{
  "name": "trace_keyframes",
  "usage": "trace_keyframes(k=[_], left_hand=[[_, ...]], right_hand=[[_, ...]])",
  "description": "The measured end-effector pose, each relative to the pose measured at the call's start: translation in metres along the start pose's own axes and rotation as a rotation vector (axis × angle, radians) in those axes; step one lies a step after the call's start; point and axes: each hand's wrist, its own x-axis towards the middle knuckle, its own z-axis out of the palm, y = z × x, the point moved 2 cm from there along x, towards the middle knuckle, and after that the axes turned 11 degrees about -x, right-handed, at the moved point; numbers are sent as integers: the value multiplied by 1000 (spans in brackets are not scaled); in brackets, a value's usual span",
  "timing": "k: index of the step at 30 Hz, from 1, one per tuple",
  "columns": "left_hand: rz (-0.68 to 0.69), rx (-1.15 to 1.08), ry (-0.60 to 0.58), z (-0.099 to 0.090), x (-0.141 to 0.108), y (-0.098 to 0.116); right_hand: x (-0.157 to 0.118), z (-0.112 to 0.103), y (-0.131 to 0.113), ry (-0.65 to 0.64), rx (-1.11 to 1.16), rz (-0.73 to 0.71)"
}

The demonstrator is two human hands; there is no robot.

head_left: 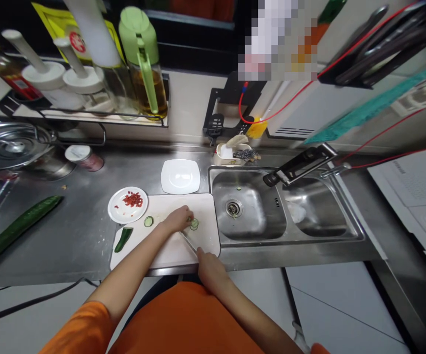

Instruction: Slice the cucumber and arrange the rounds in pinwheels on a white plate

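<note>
A white cutting board (168, 253) lies on the counter before me. My left hand (178, 220) reaches over its middle, fingers curled and pinching at the edge of thin cucumber slices (194, 224); the fingertips are partly hidden. In my right hand (212, 269), at the board's front edge, is the handle of a knife (189, 242), its blade pointing up and left under my left hand. Left of my hands lie another cucumber slice (148, 221) and a cut cucumber piece (123, 239).
A white plate (115, 209) with chopped red bits overlaps the board's back left corner. Behind the board is a square white plate (180, 176). A double sink (249, 231) adjoins on the right. A whole cucumber (21, 228), a lidded pot (14, 147) and a small jar (87, 158) stand left.
</note>
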Motion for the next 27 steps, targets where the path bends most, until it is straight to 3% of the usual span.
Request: trace_keyframes(k=[7,13,16,21,27], left_hand=[[66,45,-26,-5,1,5],[-15,-179,-53,-11,9,23],[-21,-233,38,-12,21,32],[-114,-69,243,-10,26,29],[-404,59,40,2,12,20]], right_hand=[[2,0,3,8,-6,-4],[5,7,5,38,3,-13],[5,8,5,41,-5,-8],[5,5,6,25,0,-18],[5,1,5,-17,9,-8]])
